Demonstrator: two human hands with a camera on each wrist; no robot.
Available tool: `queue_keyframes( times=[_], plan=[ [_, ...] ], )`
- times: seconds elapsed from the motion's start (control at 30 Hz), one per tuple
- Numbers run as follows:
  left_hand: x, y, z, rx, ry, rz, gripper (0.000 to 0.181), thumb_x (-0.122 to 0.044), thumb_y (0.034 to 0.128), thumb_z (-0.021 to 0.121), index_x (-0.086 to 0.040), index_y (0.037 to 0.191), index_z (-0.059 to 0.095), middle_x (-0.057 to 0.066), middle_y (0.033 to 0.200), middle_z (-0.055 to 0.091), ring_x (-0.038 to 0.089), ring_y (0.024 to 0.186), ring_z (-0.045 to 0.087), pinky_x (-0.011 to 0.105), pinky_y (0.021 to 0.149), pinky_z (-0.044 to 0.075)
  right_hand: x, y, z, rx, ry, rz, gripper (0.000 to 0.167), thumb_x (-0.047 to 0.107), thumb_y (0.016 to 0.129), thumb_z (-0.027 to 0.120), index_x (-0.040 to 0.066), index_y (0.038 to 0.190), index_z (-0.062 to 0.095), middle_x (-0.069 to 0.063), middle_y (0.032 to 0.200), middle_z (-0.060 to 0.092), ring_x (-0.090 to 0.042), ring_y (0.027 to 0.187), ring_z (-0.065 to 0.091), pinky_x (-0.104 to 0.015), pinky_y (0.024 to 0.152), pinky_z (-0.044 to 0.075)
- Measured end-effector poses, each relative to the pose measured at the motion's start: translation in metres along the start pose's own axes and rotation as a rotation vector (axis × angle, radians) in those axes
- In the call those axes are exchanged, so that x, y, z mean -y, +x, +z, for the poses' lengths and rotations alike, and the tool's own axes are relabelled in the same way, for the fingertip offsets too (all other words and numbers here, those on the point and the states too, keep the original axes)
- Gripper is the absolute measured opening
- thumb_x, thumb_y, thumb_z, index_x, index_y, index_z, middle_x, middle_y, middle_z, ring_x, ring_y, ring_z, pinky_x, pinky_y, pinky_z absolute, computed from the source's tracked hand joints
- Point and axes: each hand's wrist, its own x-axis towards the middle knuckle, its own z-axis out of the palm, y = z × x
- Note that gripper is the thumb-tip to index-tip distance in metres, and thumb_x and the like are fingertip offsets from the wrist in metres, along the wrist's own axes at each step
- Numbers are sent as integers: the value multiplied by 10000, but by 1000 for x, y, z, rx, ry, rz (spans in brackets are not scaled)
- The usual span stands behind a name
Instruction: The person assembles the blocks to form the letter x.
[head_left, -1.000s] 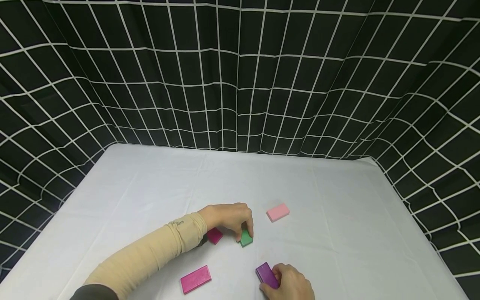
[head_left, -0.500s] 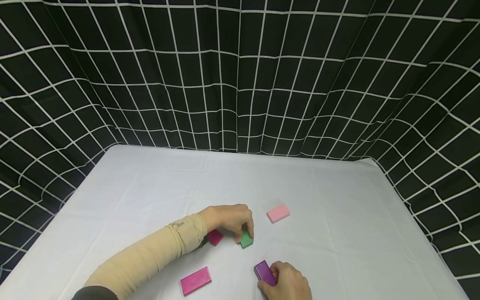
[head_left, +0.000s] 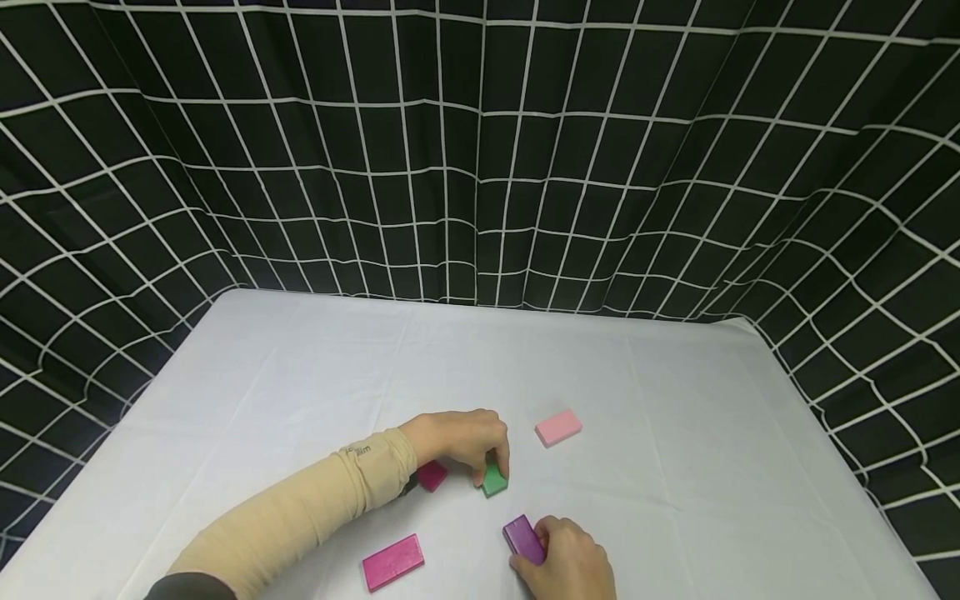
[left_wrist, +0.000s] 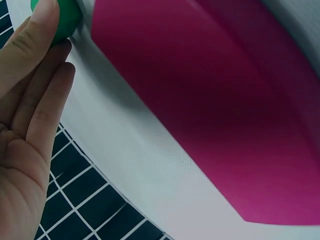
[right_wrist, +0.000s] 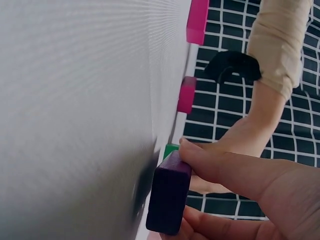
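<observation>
My left hand (head_left: 467,439) pinches a small green block (head_left: 494,481) on the white tabletop, thumb on one side and fingers on the other. In the left wrist view the green block (left_wrist: 67,19) shows at the top left, partly behind the thumb. A purple block (head_left: 523,539) is held between the thumb and fingers of my right hand (head_left: 570,562), nearer the front. The right wrist view shows this purple block (right_wrist: 170,195) close to the cloth; whether it touches is unclear. Under the left wrist sits a dark magenta block (head_left: 432,476), partly hidden by the forearm.
A light pink block (head_left: 558,427) lies right of the left hand, farther back. Toward the front left rests a bright pink block (head_left: 393,562). Black curtains (head_left: 480,150) with a white grid surround the white table (head_left: 337,350) at the back and sides.
My right hand has slid left and slightly away from the front edge with the purple block. The left hand stays on the green block in the same spot.
</observation>
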Motion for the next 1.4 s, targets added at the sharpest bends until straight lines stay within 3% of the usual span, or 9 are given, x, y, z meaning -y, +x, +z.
queue_keyframes(
  times=[0.43, 1.4],
  plan=[
    [0, -1, -1, 1, 2, -8, 304, -86, 665, 855, -153, 954, 791, -95, 945, 733, -51, 802, 587, 78, 751, 436, 6, 5, -1, -11, 31, -33, 336, 210, 624, 897, 46, 764, 639, 37, 633, 492, -99, 540, 480, -285, 506, 455],
    [1, 0, 0, 3, 13, 11, 328, -80, 656, 858, -143, 970, 790, -77, 927, 738, -49, 773, 583, 76, 718, 438, 18, 20, -1, -60, 54, -88, 296, 167, 645, 870, 67, 702, 597, 29, 624, 493, -106, 525, 443, -270, 452, 367]
  ],
)
